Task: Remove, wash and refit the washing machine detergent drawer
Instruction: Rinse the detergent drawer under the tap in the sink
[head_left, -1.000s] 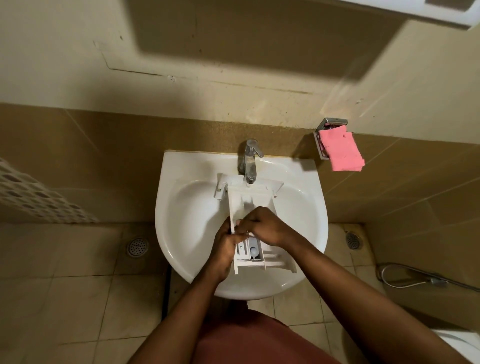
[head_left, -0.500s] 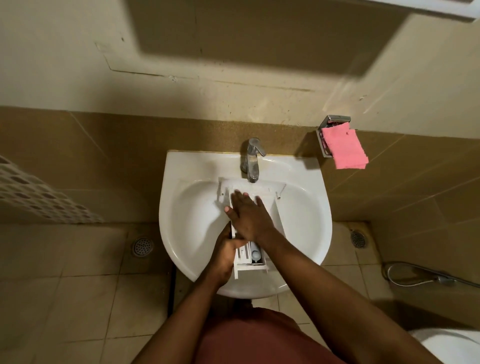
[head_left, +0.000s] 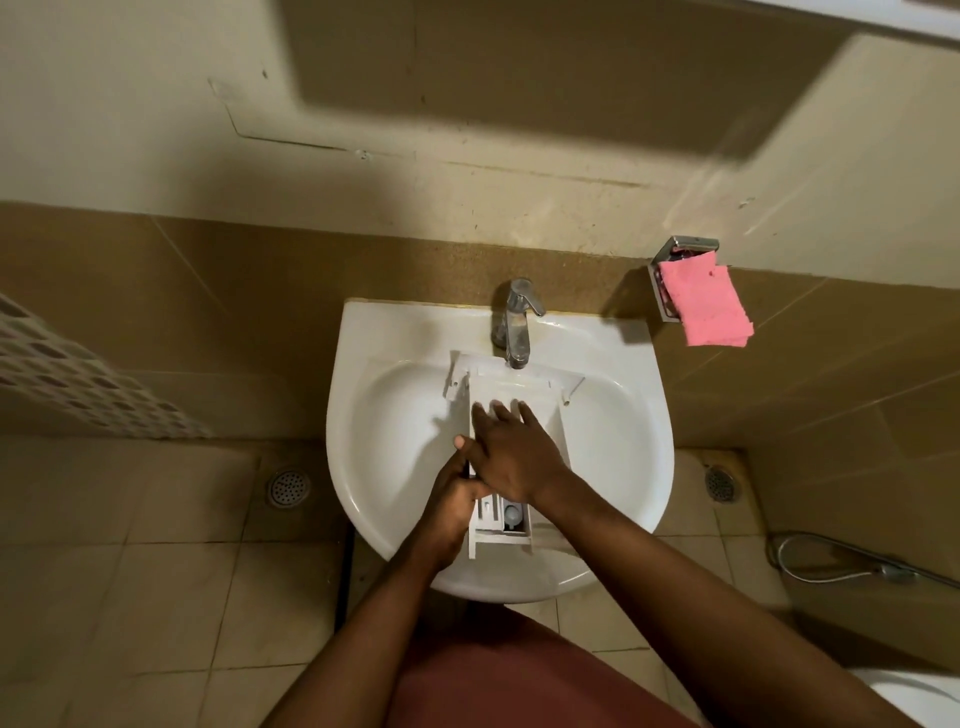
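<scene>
No words, numbers, brand names or signs can be read anywhere in this view. The white detergent drawer (head_left: 519, 384) lying in the sink (head_left: 395, 415), the chrome tap (head_left: 514, 322) at the sink's back edge, and the pink cloth (head_left: 706, 306) hanging on the wall to the right all show plain surfaces, and any small moulded marking on the drawer is too small and blurred to make out.
</scene>
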